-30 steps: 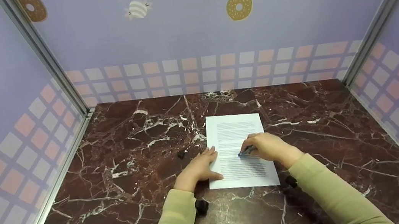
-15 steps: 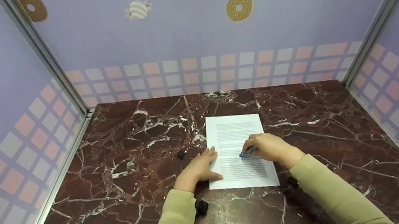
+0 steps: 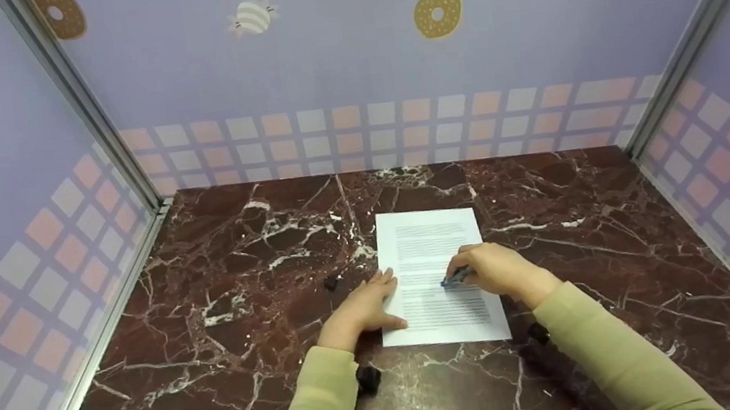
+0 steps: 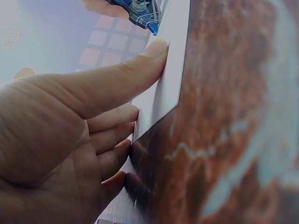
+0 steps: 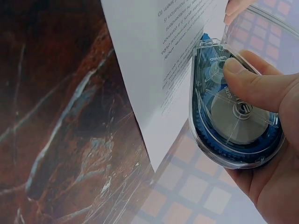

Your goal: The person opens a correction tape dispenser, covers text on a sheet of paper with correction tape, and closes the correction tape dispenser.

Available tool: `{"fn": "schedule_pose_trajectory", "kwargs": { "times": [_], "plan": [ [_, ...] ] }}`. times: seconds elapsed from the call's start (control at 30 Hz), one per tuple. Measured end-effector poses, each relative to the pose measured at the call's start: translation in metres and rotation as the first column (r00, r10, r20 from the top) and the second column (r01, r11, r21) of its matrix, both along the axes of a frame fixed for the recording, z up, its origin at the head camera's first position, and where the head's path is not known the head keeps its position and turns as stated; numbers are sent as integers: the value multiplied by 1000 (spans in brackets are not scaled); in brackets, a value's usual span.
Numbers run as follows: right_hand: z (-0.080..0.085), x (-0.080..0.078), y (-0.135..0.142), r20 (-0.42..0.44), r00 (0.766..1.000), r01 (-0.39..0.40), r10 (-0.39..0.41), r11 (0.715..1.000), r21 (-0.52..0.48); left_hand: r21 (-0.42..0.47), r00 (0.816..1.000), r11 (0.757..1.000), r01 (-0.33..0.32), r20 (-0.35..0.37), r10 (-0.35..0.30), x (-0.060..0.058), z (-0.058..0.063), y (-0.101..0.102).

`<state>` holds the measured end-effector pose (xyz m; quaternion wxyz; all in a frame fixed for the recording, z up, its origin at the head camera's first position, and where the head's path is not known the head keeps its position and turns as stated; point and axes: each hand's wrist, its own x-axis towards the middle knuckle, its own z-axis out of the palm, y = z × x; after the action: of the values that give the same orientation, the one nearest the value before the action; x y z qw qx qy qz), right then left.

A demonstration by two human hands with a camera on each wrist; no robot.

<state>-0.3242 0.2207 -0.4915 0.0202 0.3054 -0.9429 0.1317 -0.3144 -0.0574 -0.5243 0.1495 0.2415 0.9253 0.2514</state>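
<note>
A printed sheet of paper (image 3: pixel 428 232) lies flat on the marble-patterned table. My left hand (image 3: pixel 363 306) rests at its left edge with the fingers spread, and in the left wrist view the thumb (image 4: pixel 126 77) presses on the paper. Over the right half of the sheet, my right hand (image 3: pixel 497 269) grips a correction tape dispenser (image 5: pixel 233 112), clear-cased with blue inside. Its blue tip (image 5: pixel 204 37) is down at the printed lines, near the middle of the page. Whether any tape has been laid is too small to tell.
A small black object (image 3: pixel 331 283) sits on the dark red table (image 3: pixel 278 400) left of the sheet. Purple panels with pink and white squares (image 3: pixel 349 140) enclose the back and sides. Black straps or mounts (image 3: pixel 368 379) show at the wrists.
My right hand has slid slightly to the right across the page with the correction tape dispenser. The left hand and the paper stay practically still.
</note>
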Motion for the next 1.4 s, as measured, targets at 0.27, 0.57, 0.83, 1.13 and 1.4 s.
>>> {"fn": "schedule_pose_trajectory", "kwargs": {
  "times": [0.27, 0.57, 0.83, 1.13, 1.4],
  "plan": [
    [1, 1, 1, 11, 1000, 9, -9, 1000, 5, 3, 1000, 1000, 4, -8, -4, 0, -2, 0],
    [3, 2, 4, 18, 1000, 7, -7, 1000, 19, 9, 999, 1000, -1, 34, 1, 1, 1, -1],
    [4, 2, 6, 13, 1000, -4, 4, 1000, 6, 16, 1000, 1000, 0, 28, 0, 1, 4, 0],
    [4, 2, 9, 15, 1000, 3, -3, 1000, 11, 5, 1000, 1000, 8, 14, -8, 1, 3, 0],
    [3, 1, 13, 19, 1000, 7, -8, 1000, 11, 3, 1000, 1000, 12, 11, -12, 1, 2, 0]
  ]
}}
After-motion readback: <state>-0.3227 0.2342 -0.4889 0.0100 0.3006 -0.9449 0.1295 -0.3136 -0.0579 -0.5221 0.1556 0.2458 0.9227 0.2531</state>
